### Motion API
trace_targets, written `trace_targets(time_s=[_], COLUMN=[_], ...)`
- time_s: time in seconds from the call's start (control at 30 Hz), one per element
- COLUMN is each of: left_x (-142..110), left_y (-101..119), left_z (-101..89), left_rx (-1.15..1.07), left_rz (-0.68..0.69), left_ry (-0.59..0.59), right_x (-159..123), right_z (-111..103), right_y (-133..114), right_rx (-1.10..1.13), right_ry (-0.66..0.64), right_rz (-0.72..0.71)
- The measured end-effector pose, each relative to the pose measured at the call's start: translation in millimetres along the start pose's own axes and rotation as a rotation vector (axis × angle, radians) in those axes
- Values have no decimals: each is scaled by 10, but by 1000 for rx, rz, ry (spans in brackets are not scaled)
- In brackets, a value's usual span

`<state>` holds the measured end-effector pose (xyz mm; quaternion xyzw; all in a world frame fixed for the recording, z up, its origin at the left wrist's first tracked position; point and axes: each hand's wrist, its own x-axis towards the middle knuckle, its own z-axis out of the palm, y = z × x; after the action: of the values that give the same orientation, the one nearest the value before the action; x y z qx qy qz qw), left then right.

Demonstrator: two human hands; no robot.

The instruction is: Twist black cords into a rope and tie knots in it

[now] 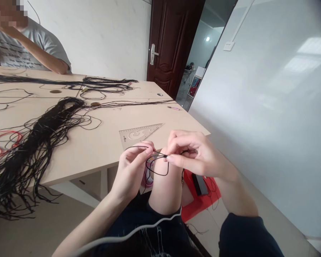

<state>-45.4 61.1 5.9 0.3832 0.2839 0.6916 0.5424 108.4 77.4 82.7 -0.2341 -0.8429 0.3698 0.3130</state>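
Cord (160, 174): thin black loop, held up over your bare knee (164, 189), just past the table edge.
Left hand (131, 171): forearm up from lower left, wrist bent, thumb and index together, clamped on Cord, other fingers curled.
Right hand (195, 153): forearm in from lower right, palm down, thumb and index pinched on Cord near the left hand, other fingers curled above.
Near hands: plastic set square (139, 134) flat on the beige table (96, 157); red plastic stool (200, 200) below.
Table, left: long bundle of black cords (42, 150), hanging over the edge.
Far side: co-worker (24, 46), arm raised.
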Motion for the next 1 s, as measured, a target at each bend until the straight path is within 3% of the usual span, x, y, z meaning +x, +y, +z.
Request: trace_targets(time_s=[0.1, 0.3, 0.4, 0.53, 0.63, 0.73, 0.87, 0.93, 1.0], left_x=[-72, -242, -326, -450, -545, -600, -584, -539, -458], left_y=[-68, -97, -71, -64, -99, -137, -42, 107, 294], left_z=[-84, -223, -228, -246, -294, -356, -387, -364, -318], left_rx=[-30, -9, 85, 315, 663, 961, 1162, 1223, 1254], left_rz=[-110, -196, -284, -253, -60, 332, 861, 996, 1035], left_ry=[-34, -204, -240, -211, -207, -269, -266, -281, -324], right_x=[-7, 7, 12, -7, -30, -47, -61, -65, -66], right_z=[-25, -56, -55, -44, -32, -22, -27, -41, -61], right_y=[24, 61, 81, 124, 154, 174, 184, 178, 165], right_rx=[-8, -20, 4, 36, 43, 40, 21, -13, -59], right_ry=[9, 15, 18, 58, 101, 132, 136, 114, 83], right_rz=[1, 36, 60, 102, 138, 187, 245, 266, 262])
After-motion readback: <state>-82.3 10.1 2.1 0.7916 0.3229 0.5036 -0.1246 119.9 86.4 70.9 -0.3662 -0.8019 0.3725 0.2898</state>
